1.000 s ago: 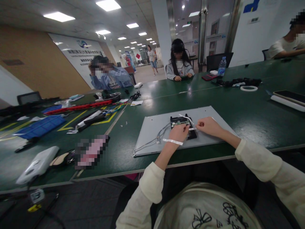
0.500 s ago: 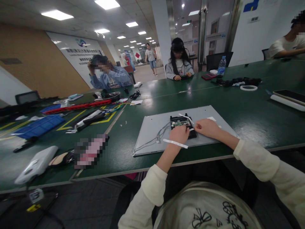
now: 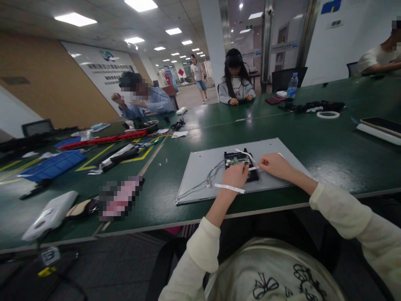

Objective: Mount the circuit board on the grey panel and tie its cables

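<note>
A flat grey panel [image 3: 200,171] lies on the table before me, with a black plastic frame [image 3: 254,175] and a green circuit board [image 3: 239,160] on it. My left hand [image 3: 235,174] is closed over the frame's near side, fingertips pinched. Just right of it my right hand [image 3: 273,165] is closed in a pinch too. A short white strip [image 3: 253,168] stretches between the two sets of fingers. Another white strip [image 3: 246,154] curves over the board. Grey cables [image 3: 214,173] run from the board to the panel's left corner. A white strip [image 3: 229,188] lies across my left wrist.
To the left are a blue tray [image 3: 52,167], a white device [image 3: 50,215], a pink item [image 3: 123,198] and a red bar [image 3: 103,139]. At the right lie a white ring [image 3: 327,114] and a phone [image 3: 384,125]. A bottle [image 3: 292,85] stands farther back. Several people are beyond.
My right hand has moved slightly right, away from the left hand, and more of the white strip shows between them. The person at the back left has lowered a raised hand.
</note>
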A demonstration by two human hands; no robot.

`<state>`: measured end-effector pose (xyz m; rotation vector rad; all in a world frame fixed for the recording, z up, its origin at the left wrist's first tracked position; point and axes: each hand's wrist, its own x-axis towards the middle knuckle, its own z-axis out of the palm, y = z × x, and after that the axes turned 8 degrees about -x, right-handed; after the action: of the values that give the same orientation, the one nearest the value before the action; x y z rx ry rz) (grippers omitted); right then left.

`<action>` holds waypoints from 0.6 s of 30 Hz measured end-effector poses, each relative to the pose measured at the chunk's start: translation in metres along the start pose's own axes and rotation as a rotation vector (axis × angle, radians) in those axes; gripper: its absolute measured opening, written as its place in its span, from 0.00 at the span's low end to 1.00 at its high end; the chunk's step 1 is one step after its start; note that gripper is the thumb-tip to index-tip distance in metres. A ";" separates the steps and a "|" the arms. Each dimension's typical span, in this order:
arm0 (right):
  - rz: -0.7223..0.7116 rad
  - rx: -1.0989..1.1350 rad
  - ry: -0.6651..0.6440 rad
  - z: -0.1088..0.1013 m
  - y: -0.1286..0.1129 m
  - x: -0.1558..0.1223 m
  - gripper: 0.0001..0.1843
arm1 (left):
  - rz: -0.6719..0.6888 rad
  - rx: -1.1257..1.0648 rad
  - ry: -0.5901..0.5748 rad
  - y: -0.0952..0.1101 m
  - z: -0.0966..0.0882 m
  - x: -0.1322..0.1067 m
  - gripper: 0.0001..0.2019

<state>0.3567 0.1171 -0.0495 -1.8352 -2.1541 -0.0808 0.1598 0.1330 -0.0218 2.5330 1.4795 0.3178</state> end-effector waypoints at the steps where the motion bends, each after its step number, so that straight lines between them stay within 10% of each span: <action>1: 0.003 0.024 0.018 0.000 0.002 0.000 0.13 | 0.003 -0.011 0.003 0.000 0.000 0.000 0.20; 18: 0.066 -0.215 -0.096 0.000 -0.013 0.000 0.16 | -0.058 0.097 -0.027 0.006 0.001 -0.002 0.21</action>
<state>0.3442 0.1152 -0.0472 -2.0663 -2.2212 -0.2216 0.1645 0.1285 -0.0211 2.5519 1.5912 0.2072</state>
